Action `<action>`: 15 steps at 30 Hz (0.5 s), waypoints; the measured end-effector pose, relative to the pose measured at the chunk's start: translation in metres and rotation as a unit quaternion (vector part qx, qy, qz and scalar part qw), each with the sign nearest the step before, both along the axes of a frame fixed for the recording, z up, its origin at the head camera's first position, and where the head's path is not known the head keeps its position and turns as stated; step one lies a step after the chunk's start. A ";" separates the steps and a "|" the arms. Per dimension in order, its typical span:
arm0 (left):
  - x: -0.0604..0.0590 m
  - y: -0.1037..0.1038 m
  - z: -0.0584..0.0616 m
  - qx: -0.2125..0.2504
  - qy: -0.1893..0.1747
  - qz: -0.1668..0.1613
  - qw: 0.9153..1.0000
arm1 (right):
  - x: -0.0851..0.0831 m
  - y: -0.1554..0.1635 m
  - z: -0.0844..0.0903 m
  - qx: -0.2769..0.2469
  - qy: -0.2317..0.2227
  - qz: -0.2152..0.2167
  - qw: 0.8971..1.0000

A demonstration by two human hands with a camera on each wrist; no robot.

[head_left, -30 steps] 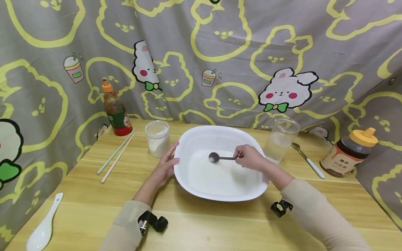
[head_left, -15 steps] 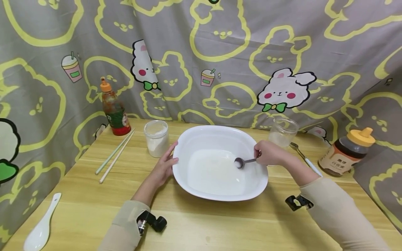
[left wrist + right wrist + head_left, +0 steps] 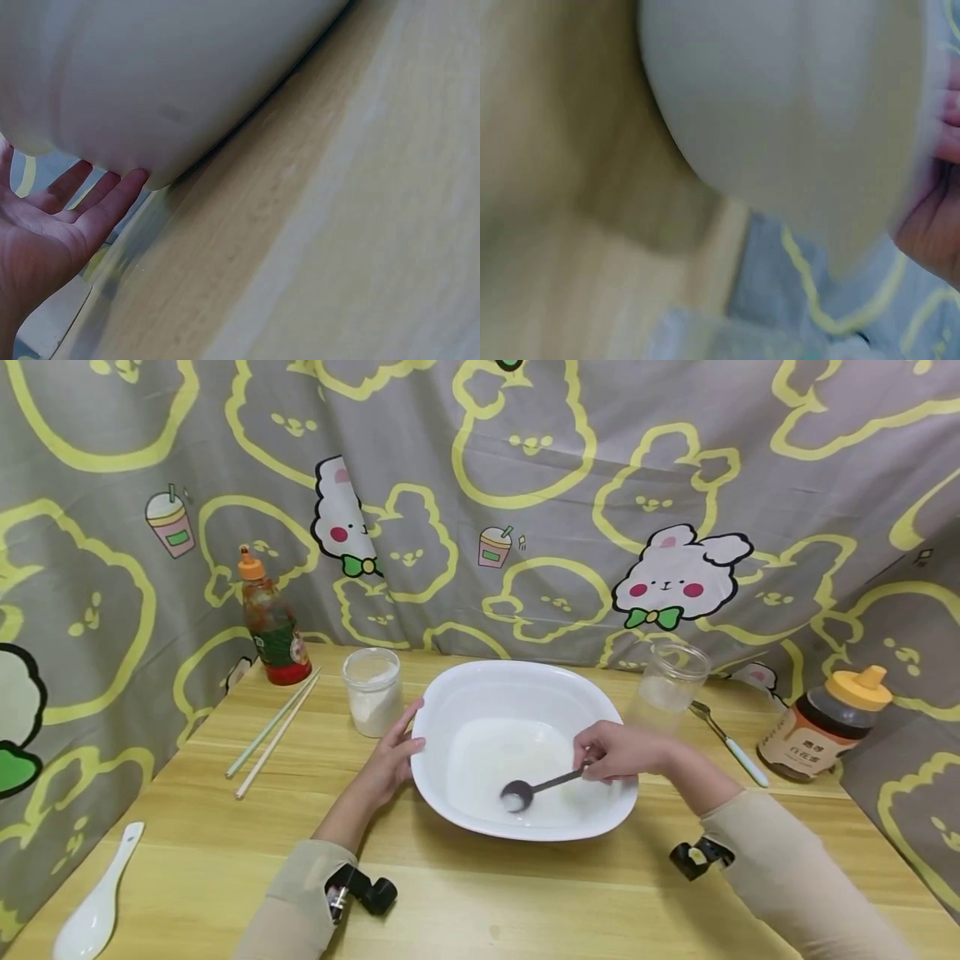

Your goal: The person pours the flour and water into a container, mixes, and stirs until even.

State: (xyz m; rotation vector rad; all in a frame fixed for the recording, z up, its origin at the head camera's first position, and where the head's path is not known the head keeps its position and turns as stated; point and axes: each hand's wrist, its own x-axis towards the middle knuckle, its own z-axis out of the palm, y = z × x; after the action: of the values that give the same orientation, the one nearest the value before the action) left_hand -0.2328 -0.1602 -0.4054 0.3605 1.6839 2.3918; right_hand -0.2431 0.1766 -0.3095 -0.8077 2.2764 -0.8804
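While the white basin (image 3: 525, 693) is steadied on the desk (image 3: 525, 893) by straight left hand (image 3: 392, 766) fingers, a spoon (image 3: 534, 787) is pinched by the right hand (image 3: 618, 752); brisk stirring could slop liquid over the near rim.

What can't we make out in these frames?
- Right wrist view: heavily blurred; only the bowl wall and a sliver of the right hand cut by the edge. The spoon is not in it.
- Left wrist view: the left hand lies against the bowl wall, fingertips hidden behind it.
- Head view: the honey bottle label is too small to read; what the spoon bowl carries is unclear; the right hand's fingertips hide the handle end.
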 end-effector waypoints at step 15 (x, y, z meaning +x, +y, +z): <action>0.000 0.000 0.001 -0.004 0.002 -0.001 1.000 | -0.020 -0.029 -0.022 0.012 0.124 -0.142 0.982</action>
State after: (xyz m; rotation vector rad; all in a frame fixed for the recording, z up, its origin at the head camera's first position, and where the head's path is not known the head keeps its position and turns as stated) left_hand -0.2332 -0.1606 -0.4047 0.3674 1.6942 2.3829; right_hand -0.2627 0.1481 -0.3313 -0.6189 2.6639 -0.9152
